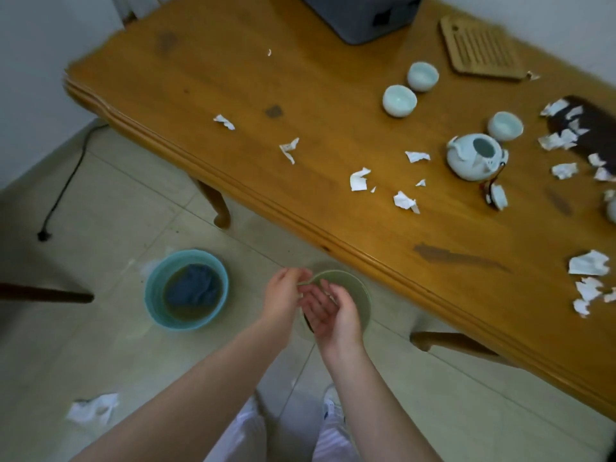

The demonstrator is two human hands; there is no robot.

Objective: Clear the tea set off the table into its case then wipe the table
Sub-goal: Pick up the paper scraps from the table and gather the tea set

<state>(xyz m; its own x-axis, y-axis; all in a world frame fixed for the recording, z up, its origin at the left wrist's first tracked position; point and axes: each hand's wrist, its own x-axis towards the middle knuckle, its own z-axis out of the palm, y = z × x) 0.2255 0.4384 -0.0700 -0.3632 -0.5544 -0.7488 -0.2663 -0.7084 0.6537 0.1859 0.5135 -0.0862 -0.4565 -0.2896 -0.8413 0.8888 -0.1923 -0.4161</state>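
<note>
Below the table's front edge, my left hand [286,293] pinches the rim of a green bowl [353,291] held over the floor. My right hand [328,306] lies over the bowl's mouth, palm up, fingers relaxed. On the wooden table [253,105] stand three pale celadon cups [399,100] [422,76] [505,125] and a lidless teapot [473,156], its lid [498,196] lying beside it on a cord. A bamboo tea tray [480,50] lies at the back right. Torn paper scraps [358,179] litter the table.
A grey case [360,15] stands at the table's far edge. A dark mat [593,128] with scraps lies at the right. On the tiled floor sit a blue basin [156,288] of brown water with a cloth [193,286], crumpled paper [93,408], a black cable [63,191].
</note>
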